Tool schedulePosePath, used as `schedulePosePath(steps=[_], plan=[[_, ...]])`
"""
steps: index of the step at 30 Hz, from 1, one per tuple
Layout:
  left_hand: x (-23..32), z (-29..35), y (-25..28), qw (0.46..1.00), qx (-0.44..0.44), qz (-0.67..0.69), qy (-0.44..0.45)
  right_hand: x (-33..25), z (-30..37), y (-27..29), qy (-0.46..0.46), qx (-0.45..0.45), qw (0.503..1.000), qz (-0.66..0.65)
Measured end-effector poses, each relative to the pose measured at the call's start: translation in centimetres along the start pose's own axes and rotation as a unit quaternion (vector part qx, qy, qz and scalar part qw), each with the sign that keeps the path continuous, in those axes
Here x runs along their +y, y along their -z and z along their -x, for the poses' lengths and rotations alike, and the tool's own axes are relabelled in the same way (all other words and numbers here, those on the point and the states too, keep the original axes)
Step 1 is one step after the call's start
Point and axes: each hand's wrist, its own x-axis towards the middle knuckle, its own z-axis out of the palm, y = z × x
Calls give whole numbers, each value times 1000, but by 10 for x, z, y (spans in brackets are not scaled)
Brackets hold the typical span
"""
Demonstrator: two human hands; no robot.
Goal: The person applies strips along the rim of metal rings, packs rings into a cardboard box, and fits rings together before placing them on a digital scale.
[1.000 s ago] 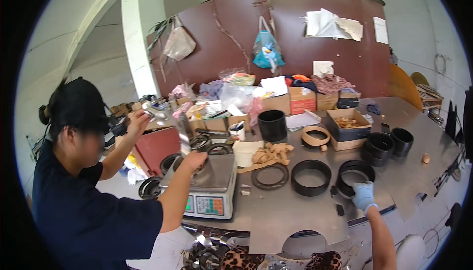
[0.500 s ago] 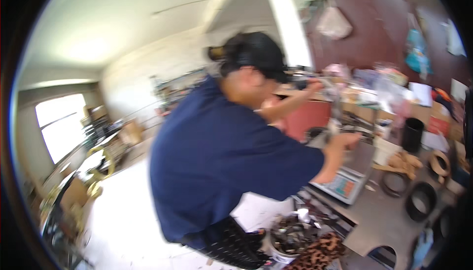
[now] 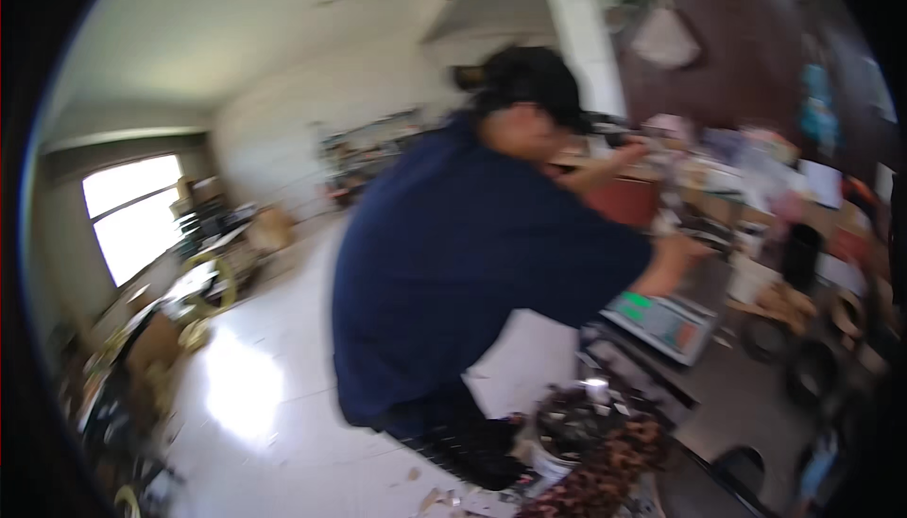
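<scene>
Neither of my hands shows in the head view. In front of me, a person in a dark blue shirt (image 3: 472, 234) and black cap bends over a digital scale (image 3: 669, 327) on the bench. That person's near hand (image 3: 682, 258) is over the scale's plate, close to dark pieces (image 3: 704, 228) that blur hides. The other hand (image 3: 624, 154) is raised farther back; what it may hold is unclear. A green display glows on the scale below the near forearm.
A bucket of metal scraps (image 3: 578, 423) stands beside leopard-print cloth (image 3: 605, 471). Black rings (image 3: 811, 371), a black cylinder (image 3: 801, 255) and brown crumpled paper (image 3: 789, 305) lie on the bench (image 3: 709, 414). Boxes and clutter (image 3: 213, 225) line the window side.
The whole scene has shifted to the right in the picture as my view turned left. The scale's green display now shows below the person's forearm.
</scene>
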Motion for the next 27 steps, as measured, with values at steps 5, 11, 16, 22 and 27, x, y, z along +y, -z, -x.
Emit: schedulePosePath(steps=[5,11,16,22,27], plan=[[16,13,0,995,55,80,-9,-64,73,-39,173,199,810,524],[45,-70,69,987,-107,-120,14,-170,192,31,8,129,953,274],[113,-156,135,938,207,-189,-203,-209,324,58,-55,169,929,325],[100,-268,108,873,53,-485,-1,-221,409,18,-127,154,909,367],[61,-288,84,802,55,-594,-8,-220,406,15,-116,114,903,398]])
